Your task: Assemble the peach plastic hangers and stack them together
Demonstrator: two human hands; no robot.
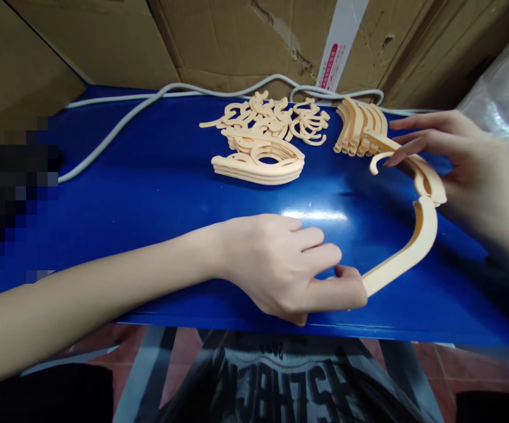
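A cream plastic folding clothes hanger [406,258] is held between my two hands, its arms bent at a middle joint and a curved hook near the upper arm. My left hand [298,267] pinches the end of the lower arm, fingers curled. Behind the upper arm, my right hand [448,141] grips it, with its index and middle fingers extended along it near the hook. Part of the right thumb is hidden. Just beyond the right fingertips stands a row of loose hanger arms [360,126].
Folded hangers [258,170] lie stacked mid-table, with a heap of loose hooks [267,114] behind them. A white cable [135,114] runs along the back of the blue table [117,229]. Cardboard boxes [236,41] wall off the rear, and a plastic bag [501,88] sits at right.
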